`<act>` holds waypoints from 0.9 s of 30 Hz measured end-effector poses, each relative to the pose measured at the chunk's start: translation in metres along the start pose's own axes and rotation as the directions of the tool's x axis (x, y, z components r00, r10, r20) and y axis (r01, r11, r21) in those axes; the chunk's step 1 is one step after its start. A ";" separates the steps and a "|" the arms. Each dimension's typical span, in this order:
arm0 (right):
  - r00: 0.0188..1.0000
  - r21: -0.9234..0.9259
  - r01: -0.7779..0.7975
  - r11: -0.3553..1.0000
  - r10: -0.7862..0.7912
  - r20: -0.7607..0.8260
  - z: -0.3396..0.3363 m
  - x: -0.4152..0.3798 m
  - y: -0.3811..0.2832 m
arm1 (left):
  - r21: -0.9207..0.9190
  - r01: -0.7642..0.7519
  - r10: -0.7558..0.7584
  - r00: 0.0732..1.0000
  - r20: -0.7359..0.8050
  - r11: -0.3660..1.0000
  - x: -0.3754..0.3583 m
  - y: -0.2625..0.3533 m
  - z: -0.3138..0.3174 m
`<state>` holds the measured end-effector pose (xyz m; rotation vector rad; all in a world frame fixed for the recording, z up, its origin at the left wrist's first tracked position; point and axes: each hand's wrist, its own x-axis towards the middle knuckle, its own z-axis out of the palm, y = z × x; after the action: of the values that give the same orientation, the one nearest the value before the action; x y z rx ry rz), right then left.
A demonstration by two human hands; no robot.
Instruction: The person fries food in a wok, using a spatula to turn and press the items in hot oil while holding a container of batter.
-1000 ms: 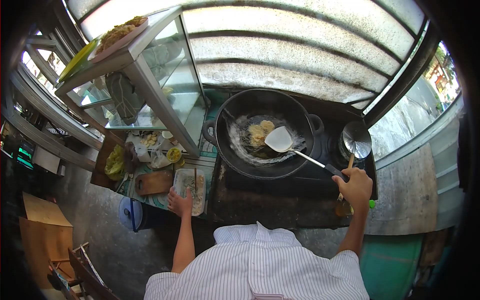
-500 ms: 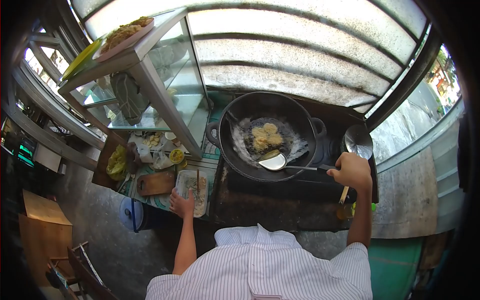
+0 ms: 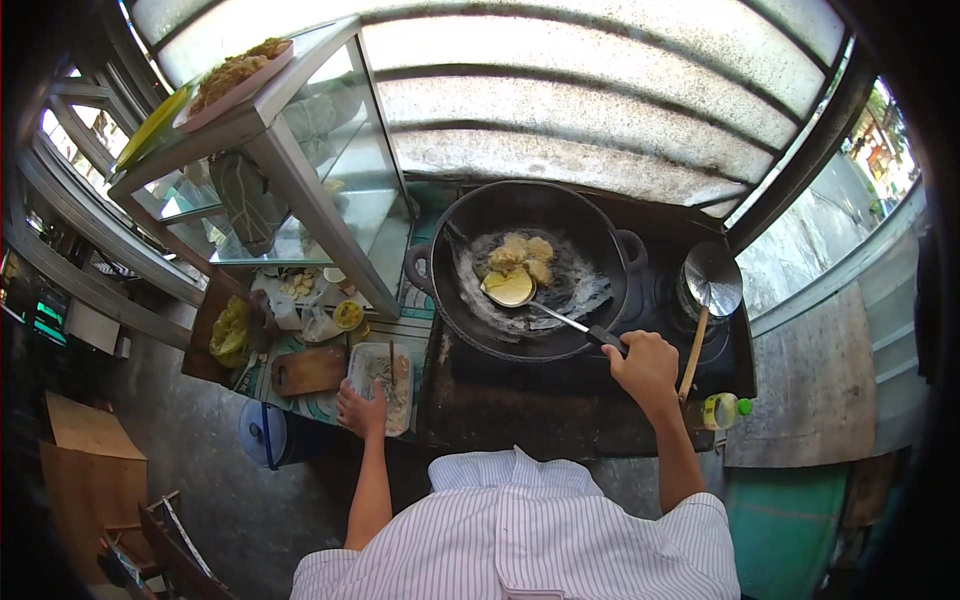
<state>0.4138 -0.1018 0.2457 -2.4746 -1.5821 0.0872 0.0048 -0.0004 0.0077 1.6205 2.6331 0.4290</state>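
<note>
In the head view, my right hand (image 3: pixel 645 365) is closed around the black handle of a metal ladle (image 3: pixel 560 317). The ladle's bowl is in the wok and looks yellowish inside, right beside several golden fritters (image 3: pixel 520 255) in bubbling oil. The wok (image 3: pixel 470 330) is large, dark and two-handled, standing on the stove. My left hand (image 3: pixel 360 407) grips the near left side of a clear plastic container (image 3: pixel 398 412) that holds pale batter and an upright brown stick or utensil handle. Part of the container's rim is hidden by my fingers.
Left of the container lie a wooden cutting board (image 3: pixel 309 370) and a yellow plastic bag (image 3: pixel 232 332). A glass display case (image 3: pixel 290 150) rises behind, topped by a plate of fried food (image 3: pixel 236 85). At right are a strainer with a wooden handle (image 3: pixel 693 355) and a green-capped bottle (image 3: pixel 722 411).
My right hand has moved left and down, pushing the ladle's bowl further into the wok, up against the fritters. My left hand stays at the container.
</note>
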 end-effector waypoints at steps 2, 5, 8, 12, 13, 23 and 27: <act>1.000 -0.020 0.011 1.000 -0.011 -0.018 -0.006 -0.004 -0.003 | 0.001 0.000 0.000 1.000 0.000 1.000 0.000 0.001 0.000; 0.999 -0.060 0.034 0.998 -0.037 -0.038 -0.012 -0.008 -0.005 | 0.003 -0.002 0.002 1.000 -0.010 1.000 0.001 -0.003 0.005; 0.998 -0.091 0.043 0.995 -0.046 -0.034 -0.018 -0.011 -0.008 | 0.002 -0.006 0.006 1.000 -0.018 1.000 0.001 -0.004 0.006; 0.997 -0.116 0.057 0.992 -0.064 -0.053 -0.020 -0.013 -0.012 | -0.008 -0.002 0.002 1.000 -0.012 1.000 0.001 -0.002 0.004; 0.996 -0.117 0.060 0.991 -0.066 -0.053 -0.022 -0.013 -0.014 | -0.009 0.001 -0.001 1.000 -0.013 1.000 0.001 -0.002 0.004; 0.993 -0.153 0.103 0.983 -0.110 -0.040 -0.026 0.001 -0.032 | -0.005 -0.006 0.006 1.000 -0.017 1.000 -0.001 -0.002 0.001; 0.989 -0.133 0.125 0.983 -0.134 -0.064 -0.018 0.012 -0.042 | -0.011 0.006 -0.006 1.000 0.012 1.000 -0.001 0.000 -0.002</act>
<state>0.3847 -0.0765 0.2725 -2.4294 -1.7643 -0.1265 0.0051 -0.0015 0.0094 1.6067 2.6219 0.4319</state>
